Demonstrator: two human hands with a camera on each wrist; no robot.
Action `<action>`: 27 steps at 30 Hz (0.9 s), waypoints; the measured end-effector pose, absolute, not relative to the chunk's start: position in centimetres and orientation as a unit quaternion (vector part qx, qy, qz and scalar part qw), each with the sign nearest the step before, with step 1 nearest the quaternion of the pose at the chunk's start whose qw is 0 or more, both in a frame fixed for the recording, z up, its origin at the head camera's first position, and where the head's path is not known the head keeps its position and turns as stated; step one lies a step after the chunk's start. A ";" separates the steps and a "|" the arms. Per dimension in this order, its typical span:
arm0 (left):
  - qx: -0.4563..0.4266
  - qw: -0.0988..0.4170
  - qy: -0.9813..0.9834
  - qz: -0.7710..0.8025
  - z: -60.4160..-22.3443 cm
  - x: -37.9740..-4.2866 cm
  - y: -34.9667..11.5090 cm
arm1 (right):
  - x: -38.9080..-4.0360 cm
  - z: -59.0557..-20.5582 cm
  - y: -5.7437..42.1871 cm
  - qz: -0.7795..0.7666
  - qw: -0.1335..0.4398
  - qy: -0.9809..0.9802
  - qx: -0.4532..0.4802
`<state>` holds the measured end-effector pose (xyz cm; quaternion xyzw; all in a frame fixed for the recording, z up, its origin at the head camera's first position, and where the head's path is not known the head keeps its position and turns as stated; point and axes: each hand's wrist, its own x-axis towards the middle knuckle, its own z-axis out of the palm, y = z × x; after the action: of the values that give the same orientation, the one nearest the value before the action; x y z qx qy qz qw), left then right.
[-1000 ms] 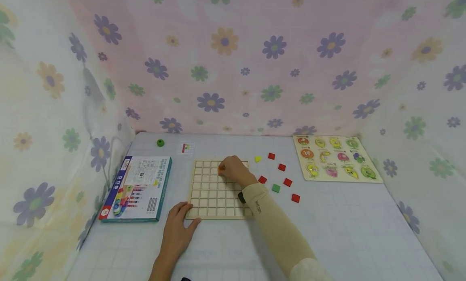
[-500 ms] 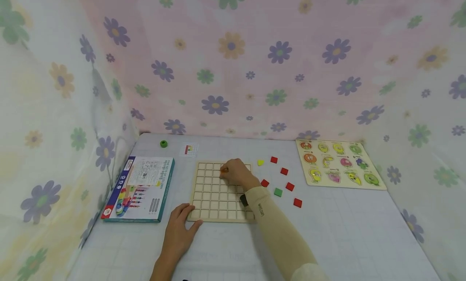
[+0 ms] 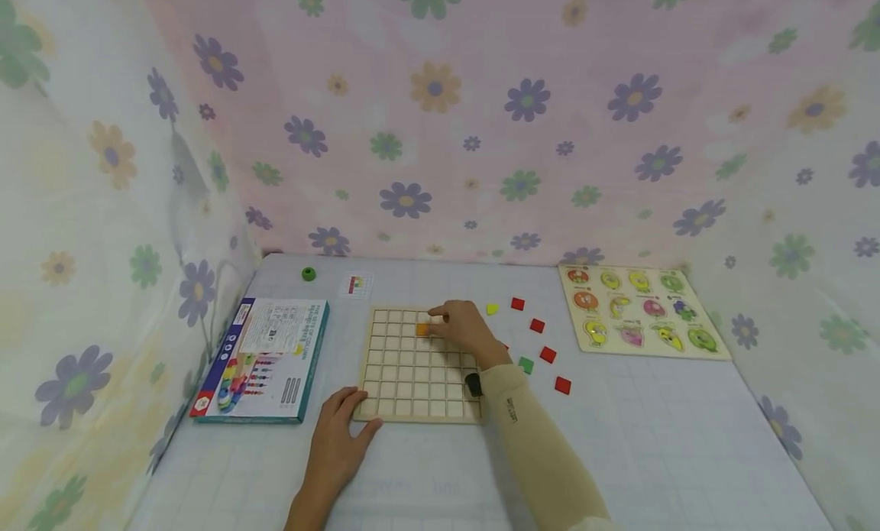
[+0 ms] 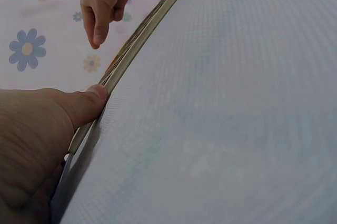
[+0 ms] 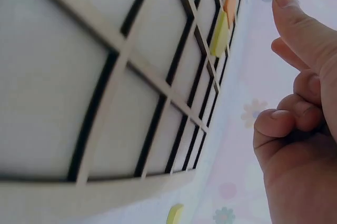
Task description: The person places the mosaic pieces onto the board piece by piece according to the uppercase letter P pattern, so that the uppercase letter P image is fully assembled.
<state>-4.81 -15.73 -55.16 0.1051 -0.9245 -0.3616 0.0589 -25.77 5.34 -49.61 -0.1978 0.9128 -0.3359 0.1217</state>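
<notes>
Around me on three sides hang flowered cloth walls (image 3: 474, 126), pink straight ahead and pale at nine and three o'clock. They rise behind a white-covered table (image 3: 660, 439).

Clock directions from here start at the middle of the wooden grid board (image 3: 406, 378), with twelve pointing away from me. At nine o'clock a printed flat box (image 3: 275, 393) lies on the table, with a sheet of paper (image 3: 271, 325) on top. The grid board lies flat in front of me, divided into square cells. At about two o'clock, well apart from it, is a fruit picture board (image 3: 644, 313).

My left hand (image 3: 337, 435) is at seven o'clock, thumb spread from the fingers around the near corner; the thumb touches the board's edge. My right hand (image 3: 462, 331), below a beige sleeve (image 3: 550, 454), is over the board toward one o'clock. Its thumb and forefinger reach out while the other fingers curl toward the palm; it pinches nothing that I can see.

At eleven o'clock, past the far edge, lies a small coloured card (image 3: 357, 285). The orange tile (image 3: 422, 329) sits in the second row from that edge, near twelve; a yellow tile (image 5: 220, 34) is just beside it. Five red tiles (image 3: 548, 354), one partly hidden, a green tile (image 3: 525, 365) and a loose yellow piece (image 3: 492, 309) lie scattered between two and three. A green bead (image 3: 308, 273) rests toward ten.
</notes>
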 end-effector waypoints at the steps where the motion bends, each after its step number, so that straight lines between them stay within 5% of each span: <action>1: 0.105 0.058 -0.924 -0.363 -55.1 -4.8 -15.7 | -25.7 -49.6 5.6 -0.335 0.114 0.915 -0.195; 27: 0.096 0.067 -0.928 -0.355 -55.5 -4.6 -15.8 | -23.5 -49.6 13.5 -0.341 0.035 0.932 -0.120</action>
<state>-4.65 -15.77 -55.49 0.0961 -0.9275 -0.3551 0.0665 -23.54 13.52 -49.64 -0.1200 0.9318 -0.3406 0.0354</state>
